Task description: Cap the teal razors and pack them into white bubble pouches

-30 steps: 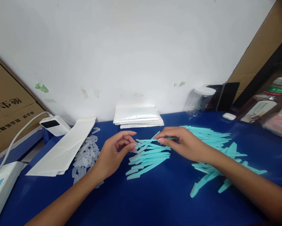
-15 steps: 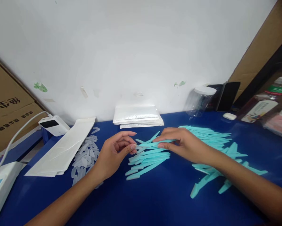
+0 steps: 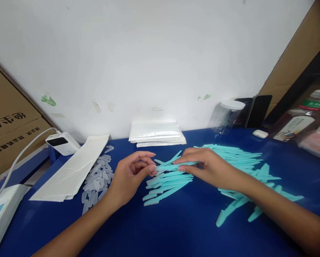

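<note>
Right hand [image 3: 208, 165]: turquoise stick [image 3: 167, 167] was pinched in fingers.
Left hand [image 3: 133, 175]: fingers were curled at stick's tip; grip indiscernible.

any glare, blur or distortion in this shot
Head view: glare on the white packets; head view: the bottle at the right looks blurred and slanted, possibly wide-angle stretch; head view: the central teal pieces show clearer outlines.

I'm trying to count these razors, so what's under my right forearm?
Turquoise eyebrow razors show on both sides of your right forearm, on the blue table. Whatever the forearm covers is hidden, so I can't tell how many lie there.
</note>
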Demonstrator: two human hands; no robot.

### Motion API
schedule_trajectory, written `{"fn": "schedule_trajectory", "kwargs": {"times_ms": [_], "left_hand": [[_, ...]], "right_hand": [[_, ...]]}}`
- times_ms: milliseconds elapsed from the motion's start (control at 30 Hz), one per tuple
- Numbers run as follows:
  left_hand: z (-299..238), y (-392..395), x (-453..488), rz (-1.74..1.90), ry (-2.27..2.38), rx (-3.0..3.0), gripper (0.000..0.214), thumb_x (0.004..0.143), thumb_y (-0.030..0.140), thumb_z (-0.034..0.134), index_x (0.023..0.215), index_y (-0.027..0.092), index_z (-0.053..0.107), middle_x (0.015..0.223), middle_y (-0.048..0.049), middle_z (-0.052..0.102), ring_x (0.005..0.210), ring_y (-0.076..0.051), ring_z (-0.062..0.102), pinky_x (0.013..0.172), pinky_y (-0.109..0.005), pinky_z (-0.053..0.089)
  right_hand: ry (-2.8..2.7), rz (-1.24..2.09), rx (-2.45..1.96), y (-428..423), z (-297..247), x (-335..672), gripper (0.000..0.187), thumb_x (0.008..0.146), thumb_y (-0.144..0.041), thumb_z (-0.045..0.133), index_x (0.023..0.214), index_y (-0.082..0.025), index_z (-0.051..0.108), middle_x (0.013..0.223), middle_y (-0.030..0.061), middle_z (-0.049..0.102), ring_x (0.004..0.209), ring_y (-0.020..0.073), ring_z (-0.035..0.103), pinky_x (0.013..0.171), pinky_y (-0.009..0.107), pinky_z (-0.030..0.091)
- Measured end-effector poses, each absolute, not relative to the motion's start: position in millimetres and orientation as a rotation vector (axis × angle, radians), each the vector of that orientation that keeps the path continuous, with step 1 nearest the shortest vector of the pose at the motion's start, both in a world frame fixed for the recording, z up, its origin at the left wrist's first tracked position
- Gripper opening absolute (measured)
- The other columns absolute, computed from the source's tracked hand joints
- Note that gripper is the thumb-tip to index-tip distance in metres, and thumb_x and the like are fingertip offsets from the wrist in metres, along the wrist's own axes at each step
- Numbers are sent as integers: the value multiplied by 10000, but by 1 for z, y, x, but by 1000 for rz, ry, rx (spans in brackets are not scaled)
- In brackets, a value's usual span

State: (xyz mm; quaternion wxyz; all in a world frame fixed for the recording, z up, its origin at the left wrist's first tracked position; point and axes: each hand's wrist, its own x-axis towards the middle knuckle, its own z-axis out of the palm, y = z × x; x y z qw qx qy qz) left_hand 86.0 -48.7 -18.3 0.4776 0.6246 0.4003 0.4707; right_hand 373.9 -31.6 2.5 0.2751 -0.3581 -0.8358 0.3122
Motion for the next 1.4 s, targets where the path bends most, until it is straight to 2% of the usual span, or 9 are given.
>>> {"fn": "schedule_trajectory", "kwargs": {"times_ms": [333, 500, 600, 667, 833, 1000, 1167, 1300, 1400], "left_hand": [[-19, -58, 94, 1139, 1027, 1527, 338, 891, 413, 860, 1162, 250, 742, 997, -39, 763, 786, -236, 820, 718, -367, 710], [-12, -34, 62, 1087, 1395, 2149, 354, 1033, 452, 657, 1331, 265, 699, 1108, -77, 783, 945, -267, 765, 850, -427, 645], [-10, -10, 27, 820, 1703, 2617, 315, 1037, 435, 591, 1163, 212, 775, 1088, -130, 783, 1085, -382, 692, 988, -567, 550], [-11, 2, 7, 597, 1869, 2674, 321, 1006, 451, 609, 1115, 211, 792, 1054, -150, 782, 1085, -413, 676, 948, -558, 551], [-23, 14, -9, 389, 1930, 2610, 441, 1019, 471, 522, 1227, 180, 778, 1240, -196, 771, 1178, -448, 666, 989, -585, 539], [-14, 15, -16, 376, 1862, 2518, 464, 1029, 485, 474, 1231, 204, 784, 1276, -164, 785, 1167, -384, 717, 1004, -503, 558], [21, 10, -43, 37, 1697, 2194, 545, 856, 706, 699, 1173, 273, 797, 1135, -100, 795, 1015, -339, 734, 801, -381, 575], [31, 5, -52, -110, 1605, 2117, 433, 796, 640, 794, 1073, 307, 807, 1148, -72, 774, 1088, -325, 698, 851, -351, 548], [28, 3, -49, -93, 1589, 2133, 367, 805, 610, 782, 972, 286, 814, 1054, -62, 775, 1003, -318, 697, 804, -335, 523]], "right_hand": [[-2265, 772, -918, -43, -6, 360, 313, 1086, -431, 624, 1349, -359, 778, 918, 39, 713, 782, 184, 639, 669, 314, 493], [-2244, 810, -1016, -32, -9, 367, 303, 1070, -454, 639, 1282, -319, 807, 1058, 63, 766, 876, 200, 691, 716, 322, 533], [-2205, 925, -1073, -25, -12, 370, 310, 1054, -485, 654, 1273, -330, 810, 1186, 66, 776, 1014, 230, 713, 792, 341, 566], [-2183, 991, -1073, -24, -12, 371, 331, 1052, -503, 651, 1308, -351, 795, 1235, 60, 778, 1083, 244, 713, 852, 363, 579], [-2164, 858, -1070, -19, -6, 377, 329, 1074, -462, 606, 1290, -320, 808, 1238, 78, 793, 1084, 252, 737, 909, 400, 595], [-2193, 412, -1129, -2, -5, 395, 296, 1069, -430, 601, 1134, -267, 840, 1136, 96, 820, 1086, 299, 730, 911, 466, 597], [-2230, 121, -1210, 12, -2, 417, 309, 1071, -399, 572, 1088, -230, 831, 1097, 93, 829, 1044, 315, 732, 874, 473, 587], [-2262, -25, -1363, 22, 3, 438, 328, 1053, -402, 571, 1045, -209, 836, 1054, 97, 837, 982, 320, 738, 831, 460, 572], [-2236, -54, -1522, 32, 5, 458, 348, 1034, -417, 573, 1058, -194, 839, 1031, 104, 839, 933, 317, 750, 788, 443, 563]]}}
